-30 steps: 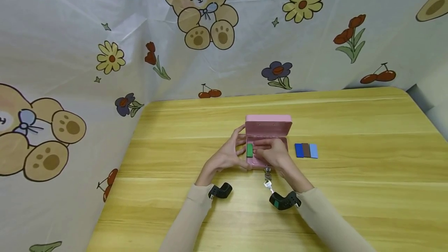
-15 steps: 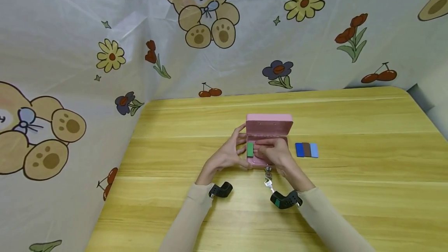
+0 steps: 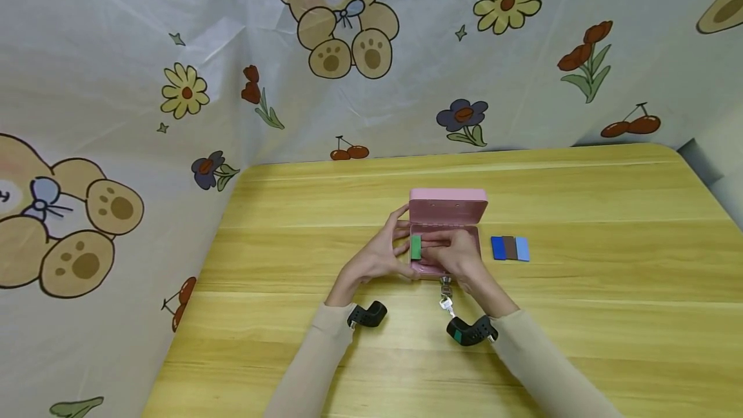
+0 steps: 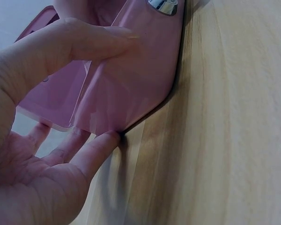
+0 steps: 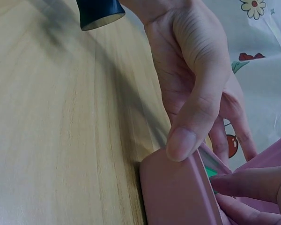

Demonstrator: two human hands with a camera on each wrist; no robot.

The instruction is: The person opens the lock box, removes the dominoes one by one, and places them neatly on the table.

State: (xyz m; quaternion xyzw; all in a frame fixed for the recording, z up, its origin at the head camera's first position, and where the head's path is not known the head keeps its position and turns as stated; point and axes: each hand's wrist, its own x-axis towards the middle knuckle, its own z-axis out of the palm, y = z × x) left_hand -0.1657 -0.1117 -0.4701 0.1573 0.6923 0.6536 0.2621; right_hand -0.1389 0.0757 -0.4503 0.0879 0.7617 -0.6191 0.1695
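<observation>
A pink hinged box (image 3: 432,271) stands on the table with its lid raised. My left hand (image 3: 377,255) grips its left end, the thumb against the front wall and the fingers along the side, as the left wrist view also shows. Inside, a green block (image 3: 416,247) lies along the left wall. My right hand (image 3: 458,253) reaches into the box from the right, fingers extended toward the block. In the right wrist view a fingertip (image 5: 221,183) meets the green block, most of which is hidden behind the box wall.
Dark blue (image 3: 498,248), brown (image 3: 509,248) and light blue (image 3: 522,249) flat blocks lie side by side right of the box. A silver lock (image 3: 445,281) with keys (image 3: 445,304) sits at the box's front. A patterned cloth (image 3: 406,108) hangs behind the wooden table.
The right hand's fingers have shifted slightly within the box, staying beside the green block. The left hand keeps its grip. The whole head view has drifted slightly.
</observation>
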